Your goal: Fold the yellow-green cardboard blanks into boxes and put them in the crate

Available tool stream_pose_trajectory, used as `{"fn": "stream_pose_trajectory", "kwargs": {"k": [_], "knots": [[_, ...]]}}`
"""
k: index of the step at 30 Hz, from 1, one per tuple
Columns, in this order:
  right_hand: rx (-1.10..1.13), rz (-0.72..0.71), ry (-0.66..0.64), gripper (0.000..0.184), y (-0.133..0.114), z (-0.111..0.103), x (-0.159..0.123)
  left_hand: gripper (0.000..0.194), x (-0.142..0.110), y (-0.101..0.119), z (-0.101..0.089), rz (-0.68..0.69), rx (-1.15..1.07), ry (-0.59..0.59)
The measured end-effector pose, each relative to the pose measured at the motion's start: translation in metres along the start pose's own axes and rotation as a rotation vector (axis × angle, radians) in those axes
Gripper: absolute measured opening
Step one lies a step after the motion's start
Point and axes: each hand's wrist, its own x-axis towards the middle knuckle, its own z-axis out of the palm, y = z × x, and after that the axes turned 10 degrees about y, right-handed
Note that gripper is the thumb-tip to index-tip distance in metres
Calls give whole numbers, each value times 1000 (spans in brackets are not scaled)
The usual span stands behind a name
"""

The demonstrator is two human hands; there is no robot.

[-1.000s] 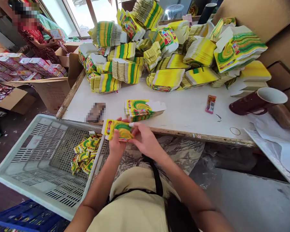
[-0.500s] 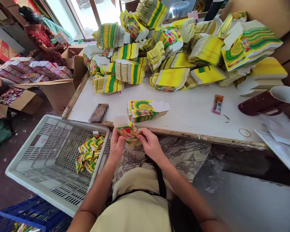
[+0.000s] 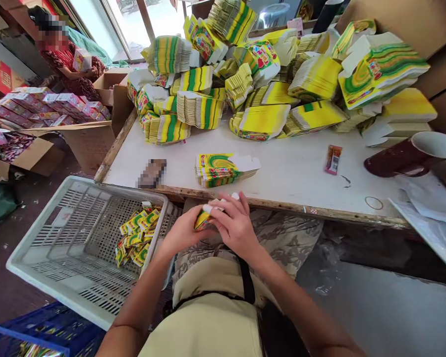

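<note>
Both hands hold one small yellow-green carton (image 3: pixel 203 218) over my lap, just below the table's front edge. My left hand (image 3: pixel 184 232) cups it from underneath and the left. My right hand (image 3: pixel 235 224) covers it from the right, fingers curled over its top, so most of the carton is hidden. A short stack of flat carton blanks (image 3: pixel 223 168) lies on the white table (image 3: pixel 293 171) right in front of my hands. To my left, a grey plastic crate (image 3: pixel 63 248) holds several folded yellow-green cartons (image 3: pixel 136 238).
Big heaps of flat yellow-green blanks (image 3: pixel 260 74) fill the back of the table. A maroon mug (image 3: pixel 412 153), a small sachet (image 3: pixel 333 159) and a rubber band (image 3: pixel 373 203) lie to the right. Another person (image 3: pixel 65 57) works by cardboard boxes (image 3: pixel 85 139) at the far left. A blue crate (image 3: pixel 40 332) sits below.
The carton was held up flat, then turned and worked between both hands. Now it is lower and more closed up, with my right hand folded over its top.
</note>
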Motion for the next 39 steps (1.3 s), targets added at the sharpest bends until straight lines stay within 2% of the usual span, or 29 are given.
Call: {"fn": "stream_pose_trajectory", "kwargs": {"k": [2, 4, 6, 9, 11, 13, 16, 18, 21, 24, 27, 29, 31, 34, 39], "knots": [[77, 207, 146, 57, -3, 8, -4, 66, -1, 2, 15, -31, 66, 69], [230, 452, 210, 66, -3, 16, -7, 73, -2, 2, 23, -26, 107, 121], [445, 690, 131, 56, -2, 24, -8, 77, -3, 0, 26, 3, 122, 128], [763, 985, -97, 47, -1, 31, -9, 76, -3, -3, 26, 107, 149, 132], [930, 1117, -238, 48, 2, 33, -10, 75, -3, -5, 27, 217, 149, 149], [1027, 1177, -307, 53, 5, 33, -14, 73, -4, -5, 30, 297, 121, 160], [1013, 1123, -283, 62, 10, 32, -21, 57, -6, -3, 34, 253, 79, 174], [904, 959, -254, 65, 10, 30, -25, 49, -6, -3, 35, 159, 68, 147], [659, 601, -252, 54, 5, 26, -28, 60, -5, -6, 36, 97, 56, 124], [508, 401, -219, 45, 4, 24, -26, 72, -3, -11, 37, 166, 56, 239], [479, 410, -106, 44, 10, 21, -23, 67, -4, -14, 35, 232, 146, 374], [495, 437, -83, 42, 15, 19, -21, 56, -6, -15, 32, 206, 216, 386], [492, 411, -176, 44, 18, 16, -20, 50, -7, -16, 29, 165, 237, 359], [395, 345, -376, 46, 20, 12, -21, 51, -6, -15, 23, 152, 229, 329], [360, 304, -481, 26, 30, -1, -9, 53, 3, -9, 9, 154, 234, 193]]}}
